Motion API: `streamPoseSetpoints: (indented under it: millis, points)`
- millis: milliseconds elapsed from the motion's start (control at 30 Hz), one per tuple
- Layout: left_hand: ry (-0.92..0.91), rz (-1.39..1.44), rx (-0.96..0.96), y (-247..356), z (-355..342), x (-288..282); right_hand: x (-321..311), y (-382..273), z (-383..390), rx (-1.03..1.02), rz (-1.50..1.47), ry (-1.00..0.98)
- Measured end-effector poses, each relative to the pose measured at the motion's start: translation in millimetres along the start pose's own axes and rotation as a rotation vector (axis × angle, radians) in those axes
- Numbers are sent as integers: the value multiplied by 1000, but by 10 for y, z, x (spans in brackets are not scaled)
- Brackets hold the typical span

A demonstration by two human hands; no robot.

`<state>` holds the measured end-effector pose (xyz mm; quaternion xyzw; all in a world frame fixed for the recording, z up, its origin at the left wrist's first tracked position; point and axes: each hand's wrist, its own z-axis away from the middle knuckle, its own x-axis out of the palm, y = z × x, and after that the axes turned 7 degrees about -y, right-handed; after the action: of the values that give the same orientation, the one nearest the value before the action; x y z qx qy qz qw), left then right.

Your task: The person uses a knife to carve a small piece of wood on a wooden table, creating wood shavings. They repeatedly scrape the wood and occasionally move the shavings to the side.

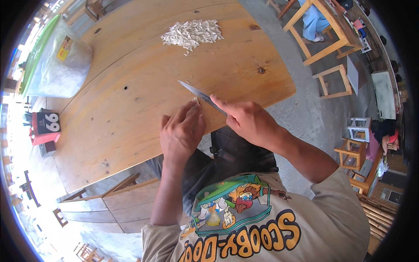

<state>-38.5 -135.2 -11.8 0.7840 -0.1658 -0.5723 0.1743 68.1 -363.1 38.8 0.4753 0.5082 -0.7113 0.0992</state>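
Note:
My right hand [246, 121] is closed around a knife [201, 95], its thumb laid along the top of the blade. The blade points toward the far left, low over the wooden table [144, 109]. Just left of it, my left hand [182, 133] has its fingers bent and pressed together at the tabletop. A small pale piece [196, 101] shows at those fingertips, close to the blade; its kind is too small to make out. A few tiny slivers lie around the blade. Farther away sits a heap of thin whitish slivers [192, 35].
At the left stands a large clear plastic container [65, 61] with a green lid. Nearer is a red and black holder [43, 126] with utensils. A wooden bench [109, 207] is beside the near edge. Stools [334, 82] and seated people occupy the right side.

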Motion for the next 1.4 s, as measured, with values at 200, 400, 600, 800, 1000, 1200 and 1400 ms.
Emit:
streamPoseSetpoints:
  millis: [200,400,600,800,1000,1200,1400]
  points:
    - [34,-4,31,-14,21,23,60,15,-46,24,7,-37]
    - [42,31,-4,24,25,0,-66,222,-362,91,59,5]
    - [144,64,37,-28,57,-12,-271,550,-973,83,150,70]
    - [88,90,-7,5,55,-13,-395,739,-1237,11,245,95]
    - [73,35,28,3,73,-4,-453,537,-829,11,135,-4]
    - [17,-50,47,29,3,-4,-482,567,-323,-232,248,-119]
    - [13,-18,30,46,-5,15,-437,692,-241,-336,376,-116]
